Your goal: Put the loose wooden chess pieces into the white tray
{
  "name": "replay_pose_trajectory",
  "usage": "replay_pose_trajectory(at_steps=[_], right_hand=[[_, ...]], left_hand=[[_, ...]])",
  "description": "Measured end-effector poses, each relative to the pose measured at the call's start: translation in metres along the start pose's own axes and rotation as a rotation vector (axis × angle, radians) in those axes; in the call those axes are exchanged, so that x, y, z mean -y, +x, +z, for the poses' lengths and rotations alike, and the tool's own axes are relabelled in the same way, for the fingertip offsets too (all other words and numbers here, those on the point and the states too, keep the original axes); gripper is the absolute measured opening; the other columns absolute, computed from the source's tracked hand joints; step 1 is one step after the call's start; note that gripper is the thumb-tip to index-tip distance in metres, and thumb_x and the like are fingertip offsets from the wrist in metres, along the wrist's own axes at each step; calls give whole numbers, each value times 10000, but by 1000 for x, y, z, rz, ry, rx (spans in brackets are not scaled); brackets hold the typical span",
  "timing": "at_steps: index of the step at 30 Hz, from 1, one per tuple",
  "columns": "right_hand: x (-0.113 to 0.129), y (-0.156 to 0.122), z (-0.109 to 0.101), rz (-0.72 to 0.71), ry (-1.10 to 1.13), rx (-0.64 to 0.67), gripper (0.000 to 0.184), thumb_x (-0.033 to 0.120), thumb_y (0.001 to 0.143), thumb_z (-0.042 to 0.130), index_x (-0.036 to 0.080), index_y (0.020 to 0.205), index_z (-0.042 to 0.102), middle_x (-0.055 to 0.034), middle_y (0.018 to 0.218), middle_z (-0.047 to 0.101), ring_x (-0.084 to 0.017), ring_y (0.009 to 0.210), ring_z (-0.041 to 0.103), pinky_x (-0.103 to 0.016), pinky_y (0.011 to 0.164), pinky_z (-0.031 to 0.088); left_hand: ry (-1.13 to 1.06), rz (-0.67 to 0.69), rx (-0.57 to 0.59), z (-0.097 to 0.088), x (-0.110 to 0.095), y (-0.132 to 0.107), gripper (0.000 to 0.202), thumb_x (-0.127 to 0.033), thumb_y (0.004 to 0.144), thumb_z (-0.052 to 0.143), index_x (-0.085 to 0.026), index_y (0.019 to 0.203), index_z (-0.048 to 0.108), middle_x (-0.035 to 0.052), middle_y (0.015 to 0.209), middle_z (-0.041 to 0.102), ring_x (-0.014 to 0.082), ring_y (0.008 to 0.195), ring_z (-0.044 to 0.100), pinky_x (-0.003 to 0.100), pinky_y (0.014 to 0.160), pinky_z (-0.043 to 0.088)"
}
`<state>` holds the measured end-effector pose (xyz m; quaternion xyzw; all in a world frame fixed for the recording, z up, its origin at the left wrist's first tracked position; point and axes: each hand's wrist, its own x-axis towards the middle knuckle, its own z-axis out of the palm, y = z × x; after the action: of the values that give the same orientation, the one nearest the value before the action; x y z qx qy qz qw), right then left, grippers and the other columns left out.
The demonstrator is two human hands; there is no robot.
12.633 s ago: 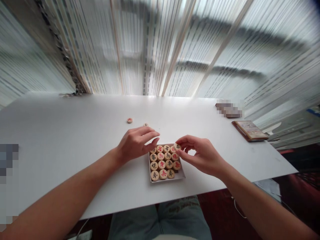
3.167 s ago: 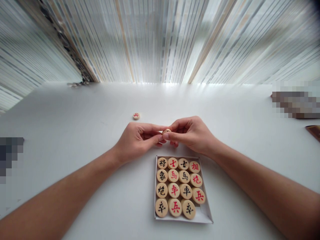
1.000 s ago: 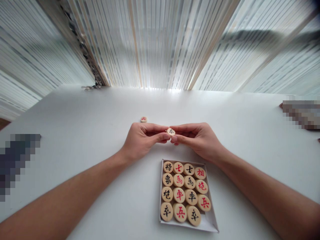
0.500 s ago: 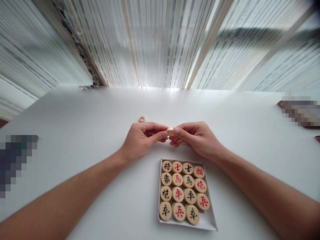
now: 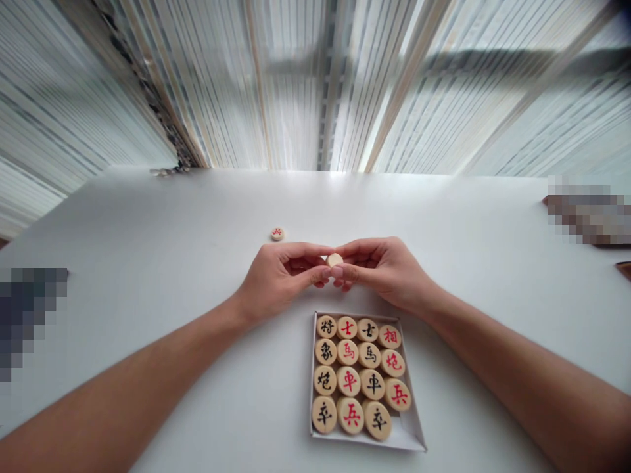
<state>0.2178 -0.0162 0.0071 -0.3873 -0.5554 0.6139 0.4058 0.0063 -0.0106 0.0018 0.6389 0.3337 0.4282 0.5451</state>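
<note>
Between the fingertips of both hands is a round wooden Chinese chess piece [image 5: 334, 261], its visible face plain with no character showing. My left hand [image 5: 290, 272] pinches it from the left and my right hand [image 5: 377, 266] from the right, above the white table. Closer to me lies a shallow white box [image 5: 409, 433] holding rows of Chinese chess pieces [image 5: 349, 380] with red and black characters. The box's near right corner shows bare bottom. Beyond my left hand, one more piece with a red character [image 5: 277, 234] rests on the table.
The white table [image 5: 197, 217] reaches back to striped sheer curtains [image 5: 296, 85]. A blurred-out dark object [image 5: 29, 315] is at the left edge. Another blurred brownish object [image 5: 586, 220] lies at the far right, with a brown corner [image 5: 625, 268] below it.
The held piece has turned so that more of its plain face shows. Both hands' fingertips have come closer together around it. The view has shifted slightly.
</note>
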Motion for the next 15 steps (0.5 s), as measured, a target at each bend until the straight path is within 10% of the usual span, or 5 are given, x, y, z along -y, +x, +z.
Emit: replay_pose_trajectory(at_steps=[15], right_hand=[[-2, 1, -1, 47, -19, -38, 356, 431, 656, 993, 148, 783, 818, -55, 667, 780, -143, 579, 719, -218, 567, 599]], left_hand=[[112, 97, 76, -1, 2, -4, 244, -176, 869, 833, -148, 1110, 815, 90, 1017, 825, 203, 900, 812, 288, 859, 677]])
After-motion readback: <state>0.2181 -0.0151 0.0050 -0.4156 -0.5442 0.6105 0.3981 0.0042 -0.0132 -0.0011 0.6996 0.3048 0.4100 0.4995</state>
